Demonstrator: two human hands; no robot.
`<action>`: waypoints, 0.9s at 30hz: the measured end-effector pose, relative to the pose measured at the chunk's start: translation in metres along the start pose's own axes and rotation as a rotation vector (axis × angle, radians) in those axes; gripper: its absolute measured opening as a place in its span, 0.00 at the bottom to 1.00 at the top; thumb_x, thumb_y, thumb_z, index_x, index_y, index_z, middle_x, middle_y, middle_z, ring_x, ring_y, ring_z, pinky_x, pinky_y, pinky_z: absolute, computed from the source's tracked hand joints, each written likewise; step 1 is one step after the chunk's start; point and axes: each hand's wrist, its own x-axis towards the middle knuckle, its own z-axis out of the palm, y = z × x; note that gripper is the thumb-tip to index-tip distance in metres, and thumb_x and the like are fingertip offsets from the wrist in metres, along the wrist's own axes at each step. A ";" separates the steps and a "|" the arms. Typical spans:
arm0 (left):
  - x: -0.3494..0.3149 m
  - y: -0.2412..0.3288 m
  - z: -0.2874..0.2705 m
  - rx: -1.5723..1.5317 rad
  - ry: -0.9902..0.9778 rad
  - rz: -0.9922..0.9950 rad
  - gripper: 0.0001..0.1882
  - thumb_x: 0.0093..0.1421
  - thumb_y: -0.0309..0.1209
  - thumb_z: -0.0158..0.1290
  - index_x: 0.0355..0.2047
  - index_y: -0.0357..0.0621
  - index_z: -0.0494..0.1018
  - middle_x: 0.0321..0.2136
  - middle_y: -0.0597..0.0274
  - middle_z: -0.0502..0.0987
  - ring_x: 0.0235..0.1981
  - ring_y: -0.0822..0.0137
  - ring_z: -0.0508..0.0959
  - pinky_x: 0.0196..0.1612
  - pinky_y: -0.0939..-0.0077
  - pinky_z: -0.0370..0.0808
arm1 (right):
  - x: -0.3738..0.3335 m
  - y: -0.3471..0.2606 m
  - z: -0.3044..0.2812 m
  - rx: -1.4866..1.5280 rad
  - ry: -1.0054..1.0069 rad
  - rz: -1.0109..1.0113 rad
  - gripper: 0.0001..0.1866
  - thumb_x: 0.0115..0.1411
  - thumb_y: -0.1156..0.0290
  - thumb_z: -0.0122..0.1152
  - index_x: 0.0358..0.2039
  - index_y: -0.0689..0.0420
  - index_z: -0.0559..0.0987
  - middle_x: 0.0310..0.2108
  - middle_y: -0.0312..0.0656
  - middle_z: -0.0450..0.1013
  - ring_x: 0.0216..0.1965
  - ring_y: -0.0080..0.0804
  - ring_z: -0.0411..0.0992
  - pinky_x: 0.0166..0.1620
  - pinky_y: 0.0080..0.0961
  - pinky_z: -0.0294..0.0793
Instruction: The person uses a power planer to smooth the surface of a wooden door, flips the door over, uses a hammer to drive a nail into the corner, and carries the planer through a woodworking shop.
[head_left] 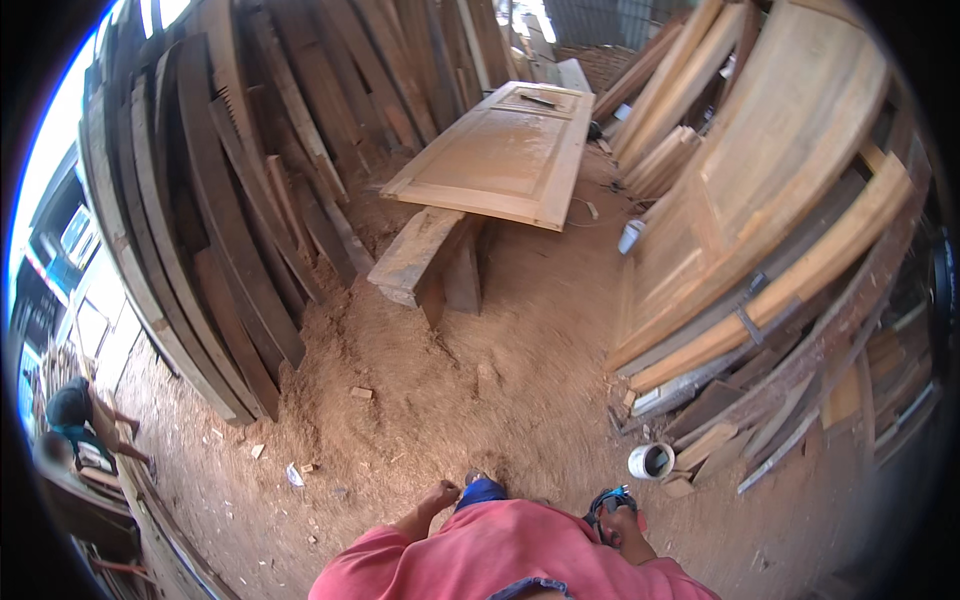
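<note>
My right hand (pixel 622 522), low in the picture, grips a dark hand-held power tool (pixel 603 505) with blue parts; its exact kind is too small to tell. My left hand (pixel 440 495) hangs beside my blue-clad leg, its fingers curled in and nothing visible in them. Ahead of me, a panelled wooden door (pixel 490 160) lies flat, raised on a heavy timber bench (pixel 415 262). A slim dark object (pixel 538 101) rests at the door's far end. Both hands are well apart from the door.
Tall dark planks (pixel 200 220) lean along the left. At right, another panelled door (pixel 740 200) leans among stacked boards, near a white bucket (pixel 651 461) and a pale cup (pixel 631 236). Sawdust and offcuts cover the floor (pixel 400 400). Another person (pixel 80 415) bends at far left.
</note>
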 end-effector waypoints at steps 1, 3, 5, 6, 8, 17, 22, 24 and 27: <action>0.013 0.024 0.005 -0.044 -0.027 0.054 0.20 0.54 0.44 0.52 0.36 0.41 0.81 0.31 0.51 0.83 0.35 0.60 0.83 0.41 0.65 0.78 | 0.020 0.002 -0.014 -0.006 -0.058 0.026 0.22 0.50 0.64 0.63 0.35 0.73 0.80 0.33 0.61 0.78 0.39 0.50 0.80 0.37 0.38 0.78; 0.030 0.067 -0.004 -0.038 0.004 0.219 0.17 0.55 0.41 0.50 0.30 0.40 0.81 0.26 0.53 0.82 0.30 0.62 0.82 0.36 0.65 0.78 | 0.032 -0.008 -0.026 -0.031 -0.036 -0.076 0.20 0.50 0.66 0.62 0.35 0.74 0.80 0.32 0.60 0.79 0.37 0.49 0.80 0.35 0.39 0.78; 0.069 0.085 -0.022 0.091 0.077 0.235 0.16 0.53 0.39 0.50 0.26 0.40 0.80 0.23 0.47 0.80 0.28 0.56 0.81 0.30 0.58 0.75 | 0.057 -0.028 -0.035 -0.037 -0.023 -0.237 0.20 0.49 0.66 0.62 0.34 0.73 0.80 0.31 0.59 0.79 0.35 0.47 0.81 0.33 0.40 0.78; 0.076 0.067 -0.042 0.025 0.160 0.211 0.16 0.54 0.40 0.49 0.29 0.41 0.80 0.25 0.44 0.80 0.29 0.53 0.81 0.31 0.57 0.75 | 0.066 -0.058 -0.028 -0.076 -0.050 -0.293 0.20 0.49 0.65 0.62 0.35 0.73 0.80 0.32 0.59 0.79 0.36 0.47 0.81 0.34 0.40 0.78; 0.058 0.089 -0.064 -0.198 0.268 0.188 0.20 0.58 0.44 0.48 0.41 0.42 0.78 0.33 0.43 0.81 0.35 0.49 0.81 0.39 0.57 0.76 | 0.086 -0.080 -0.024 -0.156 -0.064 -0.291 0.22 0.49 0.63 0.63 0.36 0.72 0.80 0.33 0.59 0.79 0.37 0.47 0.80 0.36 0.40 0.78; -0.130 -0.073 -0.063 -0.648 0.853 -0.369 0.15 0.56 0.37 0.49 0.28 0.37 0.78 0.21 0.53 0.78 0.25 0.57 0.78 0.30 0.60 0.73 | 0.117 -0.258 0.030 -0.879 -0.204 -0.731 0.28 0.48 0.55 0.69 0.40 0.68 0.81 0.39 0.58 0.78 0.43 0.47 0.79 0.42 0.39 0.78; -0.234 -0.124 0.051 -0.888 0.876 -0.902 0.14 0.53 0.34 0.50 0.24 0.34 0.78 0.19 0.54 0.76 0.22 0.61 0.76 0.27 0.64 0.72 | 0.131 -0.323 0.062 -1.140 -0.170 -0.875 0.26 0.48 0.56 0.70 0.39 0.66 0.81 0.38 0.54 0.78 0.39 0.43 0.78 0.39 0.37 0.76; -0.254 -0.155 0.128 -0.837 0.928 -1.056 0.13 0.56 0.31 0.48 0.27 0.36 0.79 0.22 0.52 0.78 0.25 0.62 0.79 0.27 0.66 0.73 | 0.121 -0.363 0.085 -1.183 -0.188 -0.954 0.23 0.47 0.60 0.69 0.37 0.65 0.81 0.35 0.51 0.79 0.33 0.40 0.77 0.33 0.35 0.75; -0.268 -0.187 0.192 -1.159 0.753 -1.159 0.12 0.53 0.33 0.53 0.29 0.36 0.80 0.25 0.53 0.80 0.27 0.64 0.79 0.28 0.65 0.73 | 0.073 -0.418 0.139 -1.068 -0.237 -0.742 0.25 0.50 0.59 0.69 0.39 0.70 0.81 0.34 0.54 0.80 0.38 0.42 0.80 0.38 0.37 0.77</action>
